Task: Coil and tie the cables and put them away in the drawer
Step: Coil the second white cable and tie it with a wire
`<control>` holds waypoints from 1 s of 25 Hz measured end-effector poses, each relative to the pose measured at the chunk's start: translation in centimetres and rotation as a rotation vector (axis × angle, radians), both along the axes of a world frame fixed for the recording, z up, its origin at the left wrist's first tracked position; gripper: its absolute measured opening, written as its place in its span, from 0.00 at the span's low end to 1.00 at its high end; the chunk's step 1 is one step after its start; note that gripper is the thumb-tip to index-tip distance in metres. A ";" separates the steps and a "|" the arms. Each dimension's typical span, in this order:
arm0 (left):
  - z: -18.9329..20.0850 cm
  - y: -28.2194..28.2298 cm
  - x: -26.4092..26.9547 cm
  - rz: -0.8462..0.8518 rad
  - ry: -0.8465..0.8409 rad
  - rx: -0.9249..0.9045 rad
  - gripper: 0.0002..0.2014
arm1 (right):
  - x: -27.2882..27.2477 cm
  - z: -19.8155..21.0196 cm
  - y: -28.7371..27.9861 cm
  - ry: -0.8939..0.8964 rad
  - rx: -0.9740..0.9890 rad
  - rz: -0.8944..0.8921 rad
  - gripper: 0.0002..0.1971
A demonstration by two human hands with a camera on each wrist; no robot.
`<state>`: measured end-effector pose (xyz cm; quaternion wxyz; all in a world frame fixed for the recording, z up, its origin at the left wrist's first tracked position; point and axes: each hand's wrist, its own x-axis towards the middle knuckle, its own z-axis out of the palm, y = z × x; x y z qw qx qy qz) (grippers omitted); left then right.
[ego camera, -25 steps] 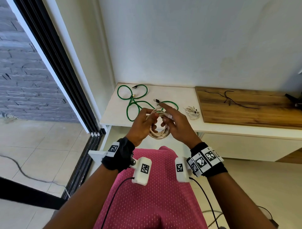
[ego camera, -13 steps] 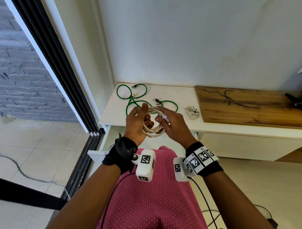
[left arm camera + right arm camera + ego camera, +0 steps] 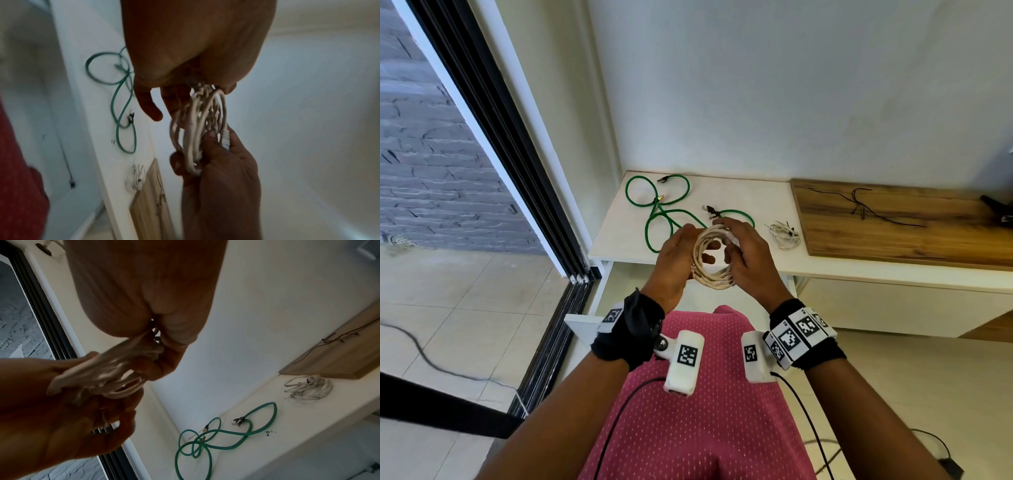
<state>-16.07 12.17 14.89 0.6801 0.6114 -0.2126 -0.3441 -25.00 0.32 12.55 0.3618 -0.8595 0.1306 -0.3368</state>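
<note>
A coiled white cable (image 3: 714, 274) hangs upright between my hands, in front of the white cabinet top (image 3: 756, 198). My left hand (image 3: 688, 240) holds the coil's left side, its long fingers lying fairly straight along it. My right hand (image 3: 726, 240) pinches the right side together with the cable's plug end (image 3: 225, 136). The left wrist view shows the same coil (image 3: 197, 126) running from my left palm down into my right hand (image 3: 205, 155). A loose green cable (image 3: 664, 212) sprawls on the cabinet top behind my hands.
A small white cable bundle (image 3: 784, 234) lies right of my hands. Beside it is a wooden board (image 3: 893, 233) with thin black ties (image 3: 859, 205). The drawer front (image 3: 582, 325) stands pulled out below the cabinet top. A sliding door frame (image 3: 517, 171) runs down the left.
My left hand's fingers have straightened alongside the coil. The coil has turned more upright and face-on, while my right hand stays on its right side with the plug end.
</note>
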 end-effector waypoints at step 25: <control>-0.5 1.9 1.1 -0.060 -0.082 0.058 0.10 | -1.6 -0.5 0.0 0.109 0.292 0.006 0.19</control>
